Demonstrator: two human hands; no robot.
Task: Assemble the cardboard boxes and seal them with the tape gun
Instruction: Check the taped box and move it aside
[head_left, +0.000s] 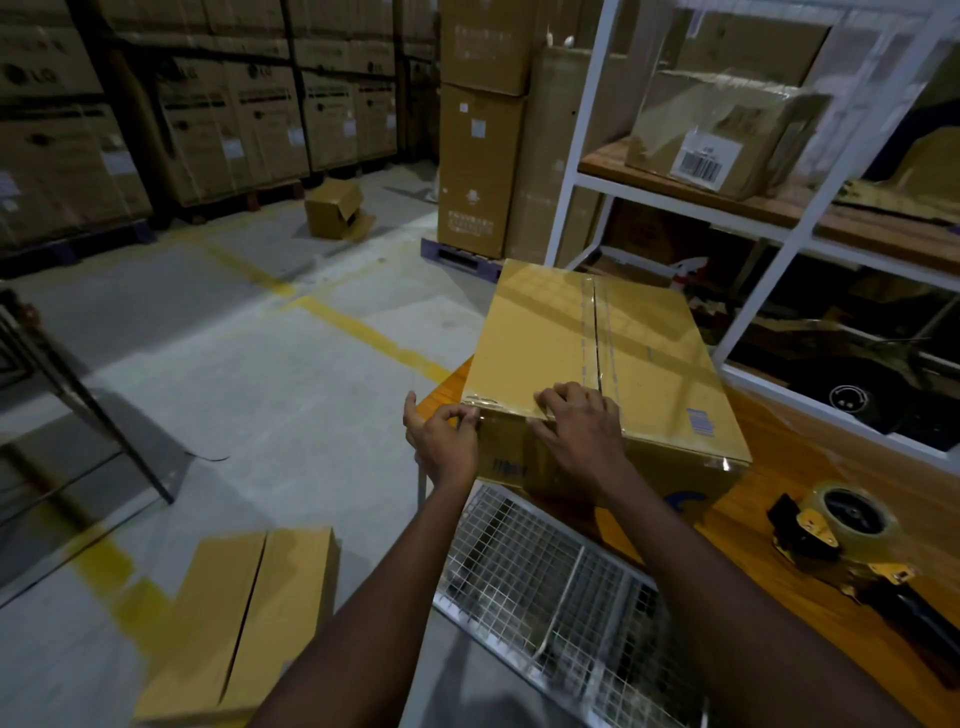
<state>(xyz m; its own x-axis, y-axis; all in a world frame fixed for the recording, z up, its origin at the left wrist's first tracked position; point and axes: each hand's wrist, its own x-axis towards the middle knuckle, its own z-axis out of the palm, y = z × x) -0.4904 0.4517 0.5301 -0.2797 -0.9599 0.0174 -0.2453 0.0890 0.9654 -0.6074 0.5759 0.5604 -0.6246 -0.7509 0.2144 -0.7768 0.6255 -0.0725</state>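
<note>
1. Hands meet on the closed brown cardboard box (597, 364) lying on the orange wooden table (810, 525), clear tape along its centre seam.
2. Left hand (444, 441) pinches the near-left corner, fingers curled.
3. Right hand (582, 428) lies flat and spread across the near edge, pressing tape, gripping nothing.
4. Yellow-and-black tape gun (841, 540) rests apart to the right, nearer the right hand.

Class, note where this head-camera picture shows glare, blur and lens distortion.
Head view: glare streaks the clear tape on the sealed box; the flat box on the floor is blurred; the white shelf frame leans from wide-angle distortion; the far stacked cartons sit dim.
</note>
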